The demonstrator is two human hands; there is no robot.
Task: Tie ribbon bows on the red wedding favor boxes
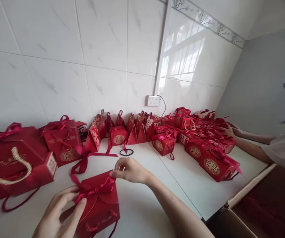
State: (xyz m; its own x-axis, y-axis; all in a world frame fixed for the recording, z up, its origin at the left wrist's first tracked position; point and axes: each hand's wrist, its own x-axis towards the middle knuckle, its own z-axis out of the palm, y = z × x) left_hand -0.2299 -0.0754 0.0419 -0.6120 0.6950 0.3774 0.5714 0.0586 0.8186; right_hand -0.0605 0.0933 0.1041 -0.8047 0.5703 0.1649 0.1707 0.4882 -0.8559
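Observation:
A red gift box [100,215] with twisted cord handles sits on the white table in front of me, and a red satin ribbon [96,191] is knotted in a bow across its top. My left hand [61,211] is at the box's left side, thumb and fingers closed on the bow's left loop. At the upper right corner of the box, my right hand [128,170] pinches the bow's right loop between thumb and fingers. A long ribbon tail [83,163] trails from behind the box across the table. Just beyond my right hand lies a black ring-shaped band [126,152].
Larger red boxes [16,158] stand at left, small triangular boxes [132,130] along the tiled wall. Many red boxes [194,138] crowd the right, where another person's hands [229,129] reach in. An open cardboard box [251,185] is at lower right; a power strip [153,100] hangs on the wall.

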